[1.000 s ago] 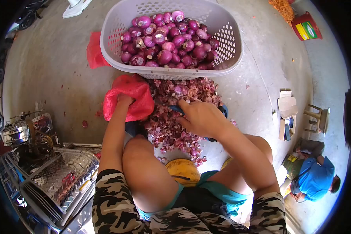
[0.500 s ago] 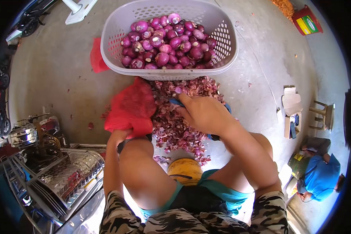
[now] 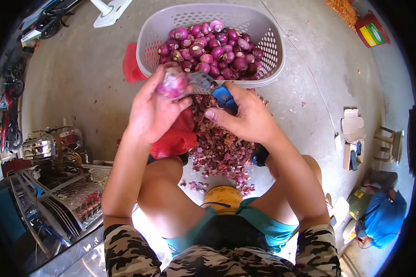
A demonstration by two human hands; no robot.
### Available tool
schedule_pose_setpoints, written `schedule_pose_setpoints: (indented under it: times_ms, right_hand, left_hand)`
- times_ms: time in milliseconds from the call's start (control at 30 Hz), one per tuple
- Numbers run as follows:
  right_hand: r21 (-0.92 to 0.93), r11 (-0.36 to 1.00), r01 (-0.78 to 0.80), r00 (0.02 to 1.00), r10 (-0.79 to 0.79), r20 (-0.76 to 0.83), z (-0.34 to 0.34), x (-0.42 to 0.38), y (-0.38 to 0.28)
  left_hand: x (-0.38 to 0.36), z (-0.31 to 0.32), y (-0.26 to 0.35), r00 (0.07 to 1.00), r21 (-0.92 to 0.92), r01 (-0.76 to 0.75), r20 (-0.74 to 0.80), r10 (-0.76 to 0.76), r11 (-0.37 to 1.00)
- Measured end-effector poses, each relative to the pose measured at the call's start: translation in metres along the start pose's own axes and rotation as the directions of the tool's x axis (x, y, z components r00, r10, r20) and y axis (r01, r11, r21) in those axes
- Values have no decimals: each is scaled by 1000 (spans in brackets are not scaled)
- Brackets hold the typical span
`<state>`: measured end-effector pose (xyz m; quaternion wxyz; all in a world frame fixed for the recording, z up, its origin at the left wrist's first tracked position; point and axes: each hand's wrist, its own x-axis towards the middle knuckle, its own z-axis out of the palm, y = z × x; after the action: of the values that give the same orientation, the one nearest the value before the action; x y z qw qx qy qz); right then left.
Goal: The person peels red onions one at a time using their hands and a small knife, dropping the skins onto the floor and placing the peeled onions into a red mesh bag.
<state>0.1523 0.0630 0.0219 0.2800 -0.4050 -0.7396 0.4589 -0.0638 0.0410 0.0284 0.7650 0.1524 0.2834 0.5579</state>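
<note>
A red onion [image 3: 173,87], blurred by motion, is gripped in my left hand [image 3: 149,113] in front of the basket. My right hand [image 3: 249,113] is wrapped round the blue handle of a knife [image 3: 203,82]. Its blade points left, the tip close to the onion. Beyond both hands stands a grey plastic basket [image 3: 282,51] filled with peeled-looking red onions [image 3: 217,53]. A red mesh bag [image 3: 173,144] lies below my left hand, near my knee. Under the knife, dry onion skins [image 3: 222,154] are heaped on the floor.
Between my legs is a yellow container [image 3: 222,199]. Another red mesh piece [image 3: 133,64] lies left of the basket. To the right are an open cardboard box [image 3: 353,138], a wooden stool [image 3: 386,144] and a person in blue [image 3: 383,219]. Metal framework [image 3: 64,203] stands at left.
My left hand has let go of the red mesh bag and come up with an onion. My right hand has lifted the knife slightly from over the skins. The view has shifted a little.
</note>
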Motion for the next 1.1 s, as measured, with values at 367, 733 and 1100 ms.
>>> schedule_pose_setpoints:
  times_ms: [367,733,1100]
  right_hand:
    - [43,997,-59,988,65,-138,-14,1,6]
    - [-157,987,-37,997,26,-75,-6,7,4]
    - [-224,969,-108,993,94,-73,11,9,0]
  left_hand:
    - [7,50,-60,997,-184,-76,-6,77,980]
    - [2,32,-64,994,-251,-102,-59,90,963]
    - [4,10,-70,990,-336,-141,-19,143,931]
